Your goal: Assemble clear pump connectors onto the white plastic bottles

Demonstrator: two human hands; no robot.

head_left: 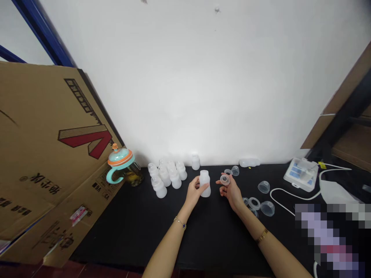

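Note:
My left hand is wrapped round a small white plastic bottle that stands upright on the black table. My right hand, just to the right of it, pinches a round clear ring cap above the table. A cluster of several like bottles stands to the left of my hands. One more bottle stands by the wall. Clear domed covers and ring caps lie right of my right hand.
A large cardboard box leans at the left. Beside it stands a glass cup with a teal and orange lid. A white device with a tube and a white bag sit at the right. One bottle lies along the wall.

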